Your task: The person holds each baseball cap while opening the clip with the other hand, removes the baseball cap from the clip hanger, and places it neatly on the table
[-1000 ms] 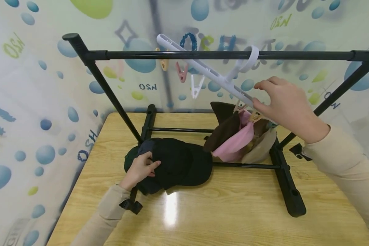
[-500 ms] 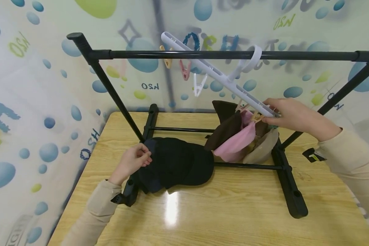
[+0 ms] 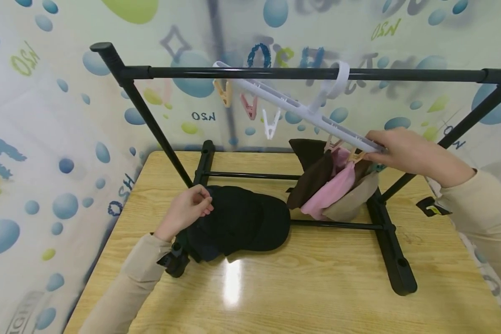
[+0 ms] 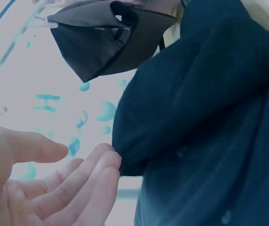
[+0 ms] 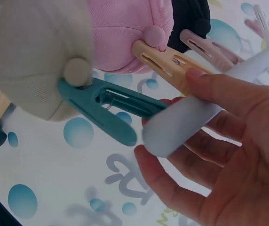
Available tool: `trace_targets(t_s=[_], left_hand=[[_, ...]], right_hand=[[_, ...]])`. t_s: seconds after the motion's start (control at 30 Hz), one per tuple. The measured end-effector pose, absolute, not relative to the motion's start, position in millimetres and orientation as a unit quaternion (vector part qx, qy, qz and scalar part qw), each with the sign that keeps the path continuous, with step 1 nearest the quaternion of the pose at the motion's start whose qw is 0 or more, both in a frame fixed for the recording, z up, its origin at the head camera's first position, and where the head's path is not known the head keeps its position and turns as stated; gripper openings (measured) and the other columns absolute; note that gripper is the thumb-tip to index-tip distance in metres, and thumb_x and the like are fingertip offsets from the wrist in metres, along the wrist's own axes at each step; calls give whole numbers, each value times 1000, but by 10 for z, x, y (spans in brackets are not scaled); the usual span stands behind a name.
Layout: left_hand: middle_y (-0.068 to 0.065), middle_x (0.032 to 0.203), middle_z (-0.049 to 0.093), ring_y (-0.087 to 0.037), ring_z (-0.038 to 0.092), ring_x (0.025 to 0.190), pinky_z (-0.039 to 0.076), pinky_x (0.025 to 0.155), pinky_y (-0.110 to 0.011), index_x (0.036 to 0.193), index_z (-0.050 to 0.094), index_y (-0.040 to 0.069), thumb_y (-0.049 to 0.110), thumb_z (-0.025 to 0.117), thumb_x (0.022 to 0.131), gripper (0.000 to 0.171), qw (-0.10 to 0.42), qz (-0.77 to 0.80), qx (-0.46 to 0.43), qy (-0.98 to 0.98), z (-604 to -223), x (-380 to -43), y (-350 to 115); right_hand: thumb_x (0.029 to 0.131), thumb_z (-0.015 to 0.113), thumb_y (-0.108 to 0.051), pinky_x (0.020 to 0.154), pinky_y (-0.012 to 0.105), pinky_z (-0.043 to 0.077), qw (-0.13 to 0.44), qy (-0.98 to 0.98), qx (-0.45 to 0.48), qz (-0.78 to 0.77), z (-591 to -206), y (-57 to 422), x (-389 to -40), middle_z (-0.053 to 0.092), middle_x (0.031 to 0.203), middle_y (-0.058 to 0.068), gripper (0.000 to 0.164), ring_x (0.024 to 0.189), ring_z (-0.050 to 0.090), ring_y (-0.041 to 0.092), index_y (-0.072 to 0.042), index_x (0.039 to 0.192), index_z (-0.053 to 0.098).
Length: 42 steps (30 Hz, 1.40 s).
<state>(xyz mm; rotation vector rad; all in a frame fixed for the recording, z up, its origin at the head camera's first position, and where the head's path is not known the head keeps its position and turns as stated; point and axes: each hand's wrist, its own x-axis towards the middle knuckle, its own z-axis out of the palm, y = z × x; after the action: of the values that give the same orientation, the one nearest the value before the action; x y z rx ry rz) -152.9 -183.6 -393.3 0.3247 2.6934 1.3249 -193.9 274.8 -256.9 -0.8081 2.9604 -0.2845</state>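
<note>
In the head view, my right hand (image 3: 413,153) grips the right end of a white clip hanger (image 3: 305,111) hooked over a black rail. Up close, the thumb lies over the bar of the hanger (image 5: 186,122) and the fingers curl beneath. Brown, pink (image 3: 327,197) and beige caps (image 3: 355,199) hang from its right half; a green clip (image 5: 106,103) pinches the beige cap (image 5: 35,52). At the left, my left hand (image 3: 185,208) is by a stack of dark caps (image 3: 238,220) on the table. Its fingertips (image 4: 108,157) reach the cloth edge, thumb apart.
A black rack frame (image 3: 242,73) spans the wooden table (image 3: 317,287), with feet at left and right (image 3: 392,260). Bare clips in orange (image 3: 223,94), pink (image 3: 249,107) and white (image 3: 270,125) dangle from the hanger's left half. A patterned wall covering stands behind.
My right hand has come down from above the hanger and gripped its end. The hanger's left end dips and the hanging caps shift right. My left hand has drawn back from atop the dark caps.
</note>
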Motion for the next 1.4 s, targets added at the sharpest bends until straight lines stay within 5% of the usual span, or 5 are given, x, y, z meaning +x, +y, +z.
trace_targets(t_s=[0.6, 1.0, 1.4], left_hand=[[-10, 82, 70, -24, 68, 70, 51, 59, -33, 94, 60, 1, 6, 61, 94, 4, 19, 395, 235, 888, -3739, -1685, -1309], [-16, 126, 59, -30, 59, 112, 50, 88, -41, 127, 53, 1, 22, 65, 93, 41, 42, 388, 303, 869, -3649, -1745, -800], [-14, 131, 54, -24, 56, 112, 44, 93, -32, 137, 41, 0, 22, 68, 91, 58, 30, 400, 346, 848, -3621, -1935, -216]], right_hand=[[94, 63, -10, 54, 35, 40, 14, 960, -277, -43, -2308, 2638, -1993, 65, 94, 11, 29, 64, 51, 16, 2, 120, 58], [93, 66, -12, 53, 36, 40, 6, 959, -279, -44, -2216, 2540, -1992, 67, 93, 13, 31, 62, 52, 16, 3, 120, 60], [93, 65, -11, 48, 31, 37, 15, 955, -290, -61, -2170, 2551, -2019, 67, 90, 8, 28, 50, 46, 15, 0, 119, 61]])
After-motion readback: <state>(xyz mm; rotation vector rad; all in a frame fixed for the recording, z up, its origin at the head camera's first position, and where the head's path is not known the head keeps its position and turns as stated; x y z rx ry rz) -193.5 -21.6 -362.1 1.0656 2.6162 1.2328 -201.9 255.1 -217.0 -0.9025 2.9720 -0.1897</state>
